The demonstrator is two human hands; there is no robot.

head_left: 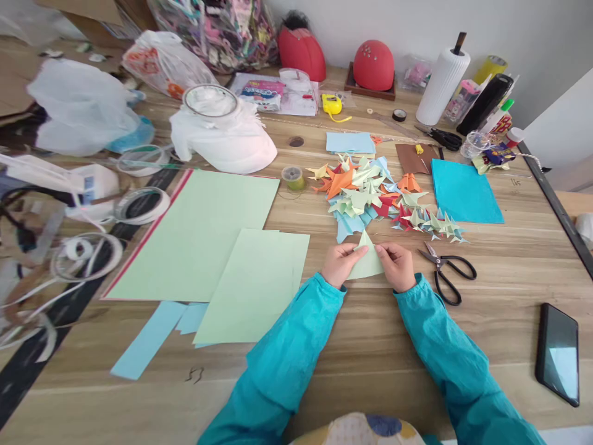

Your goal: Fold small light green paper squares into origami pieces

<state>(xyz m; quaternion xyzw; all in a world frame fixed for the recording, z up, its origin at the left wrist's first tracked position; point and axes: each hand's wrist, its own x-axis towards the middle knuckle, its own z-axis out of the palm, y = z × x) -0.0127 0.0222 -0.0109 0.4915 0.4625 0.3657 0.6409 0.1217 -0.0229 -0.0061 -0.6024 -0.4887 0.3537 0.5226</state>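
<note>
A pale green piece of paper (365,264), folded to a point at its far end, is held between my two hands just above the table. My left hand (341,262) pinches its left edge, thumb on top. On the opposite edge, my right hand (396,264) grips it the same way. Right beyond the fingertips lies a heap of folded paper pieces (359,194) in green, blue, orange and red. A string of small folded paper stars (430,222) trails off to the right. Black-handled scissors (447,269) rest to the right of my right hand.
Large green sheets (259,284) and blue paper strips (148,340) lie at the left. A thread spool (293,178) stands behind them. Turquoise paper (466,191) lies at the back right, and a phone (558,352) near the right edge. White bags (222,133) and cables crowd the far left.
</note>
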